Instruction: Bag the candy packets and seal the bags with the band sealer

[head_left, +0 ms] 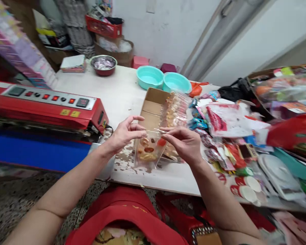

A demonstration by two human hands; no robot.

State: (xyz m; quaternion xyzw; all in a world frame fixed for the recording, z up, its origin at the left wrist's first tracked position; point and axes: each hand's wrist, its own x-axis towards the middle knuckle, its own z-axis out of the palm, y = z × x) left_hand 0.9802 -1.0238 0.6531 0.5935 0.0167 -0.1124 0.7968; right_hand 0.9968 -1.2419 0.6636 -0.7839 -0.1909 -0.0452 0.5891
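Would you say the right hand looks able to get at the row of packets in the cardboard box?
Probably yes: the right hand is close to the packets in the box, with nothing seen between, though it may first need to release the clear bag.

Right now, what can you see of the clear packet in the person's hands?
The clear packet looks like thin plastic, with yellow, tan, brown and orange-red pieces showing inside. It is held by its top edge, before the near end of the cardboard box: the left hand at its upper left corner, the right hand at its upper right. Whether its top is sealed is unclear.
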